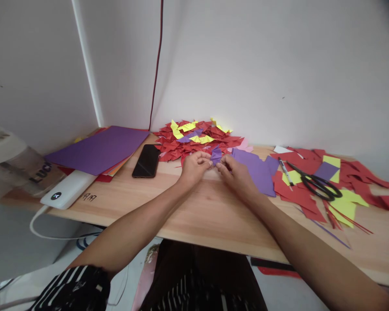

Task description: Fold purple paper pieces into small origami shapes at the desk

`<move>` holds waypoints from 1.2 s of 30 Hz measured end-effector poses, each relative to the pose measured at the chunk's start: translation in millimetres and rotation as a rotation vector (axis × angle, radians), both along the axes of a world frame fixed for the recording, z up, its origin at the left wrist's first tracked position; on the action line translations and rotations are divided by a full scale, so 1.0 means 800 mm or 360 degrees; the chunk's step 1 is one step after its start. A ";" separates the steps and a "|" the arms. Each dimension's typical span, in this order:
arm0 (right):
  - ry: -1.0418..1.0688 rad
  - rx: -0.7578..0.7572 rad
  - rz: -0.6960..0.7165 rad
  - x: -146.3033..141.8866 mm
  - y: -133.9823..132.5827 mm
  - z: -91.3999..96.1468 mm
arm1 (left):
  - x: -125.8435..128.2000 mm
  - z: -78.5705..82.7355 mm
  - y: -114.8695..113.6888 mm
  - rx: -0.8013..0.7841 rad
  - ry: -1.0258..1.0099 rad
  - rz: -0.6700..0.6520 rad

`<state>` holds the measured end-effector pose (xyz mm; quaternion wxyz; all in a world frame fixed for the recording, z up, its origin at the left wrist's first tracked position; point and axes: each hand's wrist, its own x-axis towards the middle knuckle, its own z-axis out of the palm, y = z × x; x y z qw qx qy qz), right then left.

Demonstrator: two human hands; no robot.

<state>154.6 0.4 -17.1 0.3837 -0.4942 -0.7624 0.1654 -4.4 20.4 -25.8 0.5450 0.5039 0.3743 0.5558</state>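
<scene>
Between my two hands is a small folded piece of purple paper (pixel 216 154). My left hand (pixel 195 166) pinches its left side, and my right hand (pixel 235 173) grips its lower right edge. Just behind them rises a heap of folded red paper pieces (pixel 171 142), with several yellow ones (pixel 201 139) and a purple one on top. Beside my right hand lies a larger sheet of purple paper (pixel 256 170), flat on the wooden table (pixel 181 216). My fingers hide part of the folded piece.
At right, black-handled scissors (pixel 320 185) and a pen (pixel 285 170) rest on red and yellow paper scraps (pixel 346 211). To the left are a black phone (pixel 146 161), stacked coloured sheets (pixel 100 149), a white power bank (pixel 69 190) with its cable, and a clear container (pixel 29 170).
</scene>
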 end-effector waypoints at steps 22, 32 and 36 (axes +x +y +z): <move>0.0178 -0.0178 0.0089 -0.004 0.007 -0.014 | 0.002 0.001 -0.002 0.0061 0.0107 0.0026; 0.0206 -0.0206 0.0187 0.004 0.005 -0.006 | 0.003 0.003 -0.002 -0.0273 0.0184 -0.0364; 0.0160 -0.0296 0.0192 0.006 0.009 -0.009 | 0.001 0.002 -0.002 -0.0142 0.0368 -0.0388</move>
